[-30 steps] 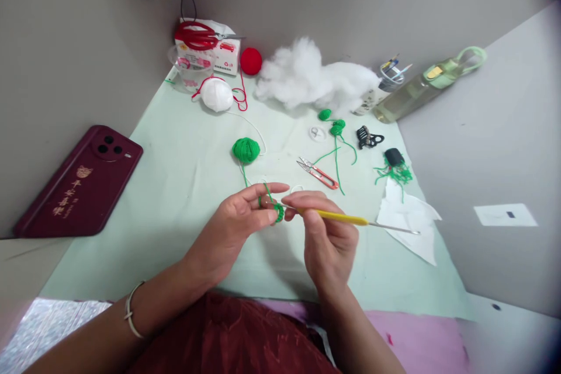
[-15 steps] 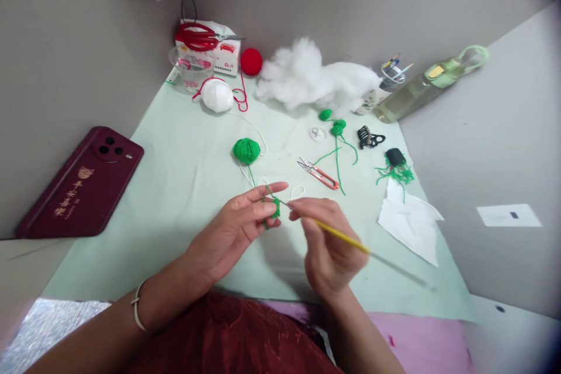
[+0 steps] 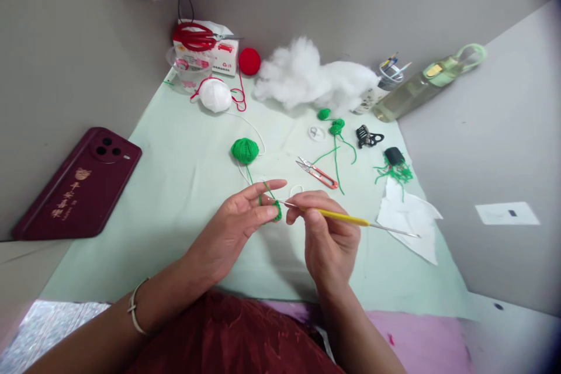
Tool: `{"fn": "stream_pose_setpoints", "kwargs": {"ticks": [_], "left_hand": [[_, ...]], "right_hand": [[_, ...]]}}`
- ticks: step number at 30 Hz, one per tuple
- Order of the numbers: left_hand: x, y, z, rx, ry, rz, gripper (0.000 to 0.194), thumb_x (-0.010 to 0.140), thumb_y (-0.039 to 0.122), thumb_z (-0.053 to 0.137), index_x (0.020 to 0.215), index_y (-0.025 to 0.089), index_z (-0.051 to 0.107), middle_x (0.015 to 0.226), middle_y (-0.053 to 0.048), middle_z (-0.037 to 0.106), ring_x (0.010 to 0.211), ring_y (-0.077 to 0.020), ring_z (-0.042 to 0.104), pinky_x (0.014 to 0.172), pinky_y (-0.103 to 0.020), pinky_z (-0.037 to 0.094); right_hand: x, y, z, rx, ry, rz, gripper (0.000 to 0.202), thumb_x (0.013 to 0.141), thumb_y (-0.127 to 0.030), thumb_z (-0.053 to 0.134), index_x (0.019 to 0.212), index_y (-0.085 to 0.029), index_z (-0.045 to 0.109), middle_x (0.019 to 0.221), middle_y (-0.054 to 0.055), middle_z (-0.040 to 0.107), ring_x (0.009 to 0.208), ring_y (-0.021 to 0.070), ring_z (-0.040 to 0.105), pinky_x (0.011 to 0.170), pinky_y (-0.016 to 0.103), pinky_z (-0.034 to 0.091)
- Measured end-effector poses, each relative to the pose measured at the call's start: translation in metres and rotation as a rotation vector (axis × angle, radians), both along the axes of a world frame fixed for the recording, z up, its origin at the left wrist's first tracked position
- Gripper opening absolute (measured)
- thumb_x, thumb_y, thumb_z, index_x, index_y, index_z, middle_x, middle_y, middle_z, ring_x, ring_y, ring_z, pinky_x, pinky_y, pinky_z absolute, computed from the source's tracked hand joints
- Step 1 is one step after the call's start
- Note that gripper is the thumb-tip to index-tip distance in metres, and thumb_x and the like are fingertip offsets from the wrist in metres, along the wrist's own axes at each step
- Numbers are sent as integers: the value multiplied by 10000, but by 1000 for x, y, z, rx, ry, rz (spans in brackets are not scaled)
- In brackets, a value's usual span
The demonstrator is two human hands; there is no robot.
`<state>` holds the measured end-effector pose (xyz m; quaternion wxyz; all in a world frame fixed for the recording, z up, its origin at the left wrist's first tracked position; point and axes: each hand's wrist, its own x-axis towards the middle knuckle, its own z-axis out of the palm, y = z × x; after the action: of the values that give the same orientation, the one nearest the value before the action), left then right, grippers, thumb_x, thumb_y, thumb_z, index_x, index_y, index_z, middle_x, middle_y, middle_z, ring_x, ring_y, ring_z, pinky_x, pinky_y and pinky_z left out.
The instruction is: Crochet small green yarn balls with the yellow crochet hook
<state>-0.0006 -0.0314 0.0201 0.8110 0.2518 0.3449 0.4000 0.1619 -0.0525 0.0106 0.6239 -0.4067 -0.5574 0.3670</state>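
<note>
My left hand (image 3: 239, 219) pinches a small green crocheted piece (image 3: 277, 211) between thumb and fingers, its index finger stretched out with green yarn running over it. That yarn leads up to a green yarn ball (image 3: 245, 151) on the table. In my right hand (image 3: 329, 239) is a crochet hook with a yellow handle (image 3: 344, 218), held like a pen. The hook's thin left tip meets the green piece; its other metal end points right, over a white paper (image 3: 414, 222).
Thread snips (image 3: 322, 177), small green pieces (image 3: 337, 127) and a black hair clip (image 3: 369, 137) lie beyond my hands. White stuffing (image 3: 302, 79), a bottle (image 3: 421, 90) and a white yarn ball (image 3: 215, 95) are at the back. A phone (image 3: 79, 187) is at the left.
The hook has turned closer to level, its right end rising. My right hand has shifted slightly left, and the green piece has tilted in my left fingers.
</note>
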Motion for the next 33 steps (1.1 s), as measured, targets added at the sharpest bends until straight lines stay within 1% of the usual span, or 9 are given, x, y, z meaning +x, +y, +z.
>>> {"fn": "stream_pose_setpoints", "kwargs": {"ticks": [4, 6, 8, 12, 17, 20, 25, 29, 33], "left_hand": [[2, -1, -1, 41, 47, 33, 438, 830, 255, 857, 1257, 238, 759, 898, 4, 710, 939, -179, 648, 970, -332, 466], [3, -2, -1, 67, 74, 69, 447, 807, 246, 883, 1240, 251, 770, 852, 26, 678, 890, -162, 645, 949, -321, 484], [4, -3, 0, 82, 85, 94, 452, 803, 236, 891, 1238, 267, 773, 853, 33, 669, 889, -152, 647, 938, -305, 493], [2, -3, 2, 86, 113, 117, 442, 822, 210, 872, 1246, 284, 772, 923, 21, 683, 930, -141, 635, 933, -279, 495], [-1, -3, 2, 113, 144, 94, 388, 845, 213, 847, 1220, 300, 795, 883, 32, 645, 894, -125, 616, 917, -265, 486], [-3, -4, 3, 114, 159, 87, 360, 852, 208, 835, 1194, 317, 804, 873, 42, 639, 874, -112, 611, 901, -250, 481], [-5, -5, 4, 129, 182, 88, 335, 846, 210, 834, 1165, 310, 809, 881, 40, 649, 869, -109, 621, 872, -237, 494], [-5, -5, 5, 189, 254, 97, 348, 857, 218, 824, 1194, 298, 792, 883, 36, 657, 894, -121, 644, 886, -247, 511], [-5, -5, 7, 255, 347, 100, 337, 864, 205, 802, 1190, 286, 786, 859, 43, 649, 896, -124, 651, 928, -260, 515]], "right_hand": [[-1, -2, 2, -19, -103, -13, 191, 1018, -206, 647, 1062, -284, 816, 1005, 46, 802, 890, 199, 728, 748, 360, 612], [-2, -2, 2, -15, -111, -57, 191, 1018, -210, 649, 1057, -290, 817, 989, 44, 811, 836, 194, 724, 737, 365, 610], [-2, -2, 2, -30, -72, -79, 181, 1019, -230, 652, 1050, -295, 819, 960, 40, 807, 762, 181, 702, 693, 356, 597], [0, -1, -1, -108, 51, -6, 170, 1029, -274, 648, 1054, -290, 815, 956, 39, 793, 751, 171, 692, 692, 346, 587], [2, 1, -1, -165, 211, 72, 174, 1048, -313, 626, 1018, -262, 789, 976, 29, 808, 704, 135, 713, 679, 302, 611], [4, 1, 2, -159, 238, 109, 188, 1059, -313, 606, 1003, -249, 774, 950, 25, 812, 707, 135, 726, 673, 294, 623], [9, -1, 4, -126, 157, 116, 214, 1083, -270, 551, 1036, -242, 759, 991, 38, 819, 761, 148, 745, 710, 317, 634], [9, -5, 4, -30, 32, 59, 217, 1079, -236, 544, 1085, -245, 761, 1022, 47, 803, 785, 160, 745, 699, 332, 626], [7, -7, 6, 59, -108, -1, 221, 1072, -216, 531, 1088, -247, 750, 1004, 57, 804, 783, 183, 739, 693, 370, 626]]}}
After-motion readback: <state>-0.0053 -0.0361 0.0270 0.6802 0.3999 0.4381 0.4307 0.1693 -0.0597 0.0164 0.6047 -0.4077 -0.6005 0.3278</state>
